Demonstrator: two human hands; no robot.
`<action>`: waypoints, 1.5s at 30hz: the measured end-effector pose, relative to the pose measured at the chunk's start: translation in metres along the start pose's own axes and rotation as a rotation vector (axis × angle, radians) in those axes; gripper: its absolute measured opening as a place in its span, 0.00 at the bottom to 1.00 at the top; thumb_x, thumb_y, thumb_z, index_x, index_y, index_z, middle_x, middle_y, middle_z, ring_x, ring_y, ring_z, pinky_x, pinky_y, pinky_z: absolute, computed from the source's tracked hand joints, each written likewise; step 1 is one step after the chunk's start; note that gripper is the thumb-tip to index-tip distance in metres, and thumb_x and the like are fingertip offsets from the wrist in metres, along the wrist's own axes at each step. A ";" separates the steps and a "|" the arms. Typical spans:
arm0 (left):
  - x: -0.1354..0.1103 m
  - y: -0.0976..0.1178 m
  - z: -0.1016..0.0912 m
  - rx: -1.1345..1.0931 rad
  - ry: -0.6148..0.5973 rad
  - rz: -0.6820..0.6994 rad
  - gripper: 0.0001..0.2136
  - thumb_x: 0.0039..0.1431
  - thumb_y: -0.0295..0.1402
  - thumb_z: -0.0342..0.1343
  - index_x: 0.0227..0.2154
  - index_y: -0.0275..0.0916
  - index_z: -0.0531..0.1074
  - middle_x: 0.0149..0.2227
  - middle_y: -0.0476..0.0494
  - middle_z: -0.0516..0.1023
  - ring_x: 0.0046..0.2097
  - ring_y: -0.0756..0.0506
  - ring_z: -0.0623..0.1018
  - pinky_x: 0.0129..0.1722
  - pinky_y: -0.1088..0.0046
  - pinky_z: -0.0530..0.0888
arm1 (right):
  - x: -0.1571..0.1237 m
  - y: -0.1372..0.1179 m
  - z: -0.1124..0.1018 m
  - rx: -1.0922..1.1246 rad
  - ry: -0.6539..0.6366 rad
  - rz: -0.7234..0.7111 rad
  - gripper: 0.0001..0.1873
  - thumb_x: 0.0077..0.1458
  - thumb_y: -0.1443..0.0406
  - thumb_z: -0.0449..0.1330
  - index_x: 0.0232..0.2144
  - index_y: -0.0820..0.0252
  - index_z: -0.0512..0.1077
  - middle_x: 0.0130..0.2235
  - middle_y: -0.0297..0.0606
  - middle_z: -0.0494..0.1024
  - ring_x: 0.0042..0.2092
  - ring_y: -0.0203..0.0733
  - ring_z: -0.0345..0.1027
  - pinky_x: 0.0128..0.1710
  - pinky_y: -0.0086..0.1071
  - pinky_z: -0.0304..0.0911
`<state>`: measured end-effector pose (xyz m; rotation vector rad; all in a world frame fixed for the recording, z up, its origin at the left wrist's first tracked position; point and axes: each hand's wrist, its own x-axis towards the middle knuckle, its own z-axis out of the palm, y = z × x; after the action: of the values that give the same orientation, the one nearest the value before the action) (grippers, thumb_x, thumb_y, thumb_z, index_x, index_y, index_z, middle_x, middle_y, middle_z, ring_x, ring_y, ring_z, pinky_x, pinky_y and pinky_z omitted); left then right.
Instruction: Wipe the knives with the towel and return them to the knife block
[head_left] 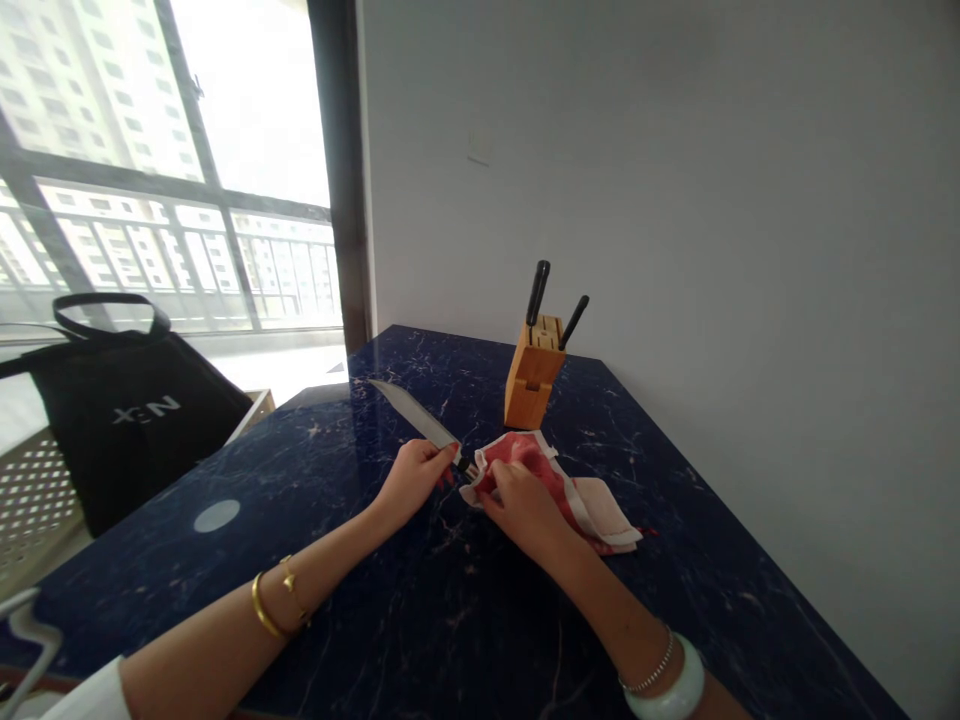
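One knife [415, 412] is clamped by left fingers [442, 459], one cloth [574, 490] by right fingers [504, 480], two handles [537, 294] held in one block [529, 403]

Left hand [414, 480]: red nails [454, 447]; at wrist, smooth gold bangle [258, 600], finer gold bracelet [289, 578] with small charm; white sleeve [90, 694]. Right hand [521, 505]: silvery beaded bracelet [654, 673]; thick, glossy bangle [679, 690], milky pale green to my eye.

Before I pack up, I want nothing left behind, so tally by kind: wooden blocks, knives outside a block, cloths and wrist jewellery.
Wooden block: 1
Knife outside the block: 1
Cloth: 1
Wrist jewellery: 4 (gold bangle, gold bracelet, silver bracelet, pale bangle)
Total: 7
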<state>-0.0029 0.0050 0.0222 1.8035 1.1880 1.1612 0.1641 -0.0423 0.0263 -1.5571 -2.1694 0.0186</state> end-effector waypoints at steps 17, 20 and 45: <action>-0.001 0.000 -0.001 -0.078 -0.012 -0.084 0.22 0.51 0.42 0.49 0.07 0.37 0.61 0.07 0.54 0.56 0.14 0.53 0.58 0.17 0.76 0.55 | 0.002 -0.002 0.013 -0.251 0.066 -0.041 0.06 0.51 0.63 0.55 0.30 0.60 0.65 0.31 0.43 0.72 0.35 0.48 0.65 0.34 0.37 0.60; 0.000 -0.002 -0.001 -0.116 -0.008 -0.106 0.22 0.50 0.42 0.50 0.07 0.38 0.59 0.07 0.55 0.55 0.13 0.54 0.56 0.16 0.76 0.53 | 0.000 0.004 0.014 -0.248 0.065 -0.036 0.06 0.49 0.62 0.57 0.29 0.60 0.65 0.32 0.43 0.72 0.36 0.47 0.65 0.33 0.36 0.60; 0.013 0.005 -0.014 -0.971 -0.060 -0.150 0.18 0.53 0.40 0.55 0.44 0.37 0.70 0.47 0.38 0.73 0.48 0.44 0.71 0.42 0.73 0.67 | 0.001 0.003 -0.014 0.877 -0.225 0.009 0.11 0.55 0.61 0.51 0.28 0.61 0.69 0.25 0.32 0.71 0.27 0.33 0.64 0.26 0.26 0.57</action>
<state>-0.0121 0.0166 0.0360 0.9762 0.5290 1.2670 0.1717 -0.0441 0.0385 -1.0636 -1.8789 1.0379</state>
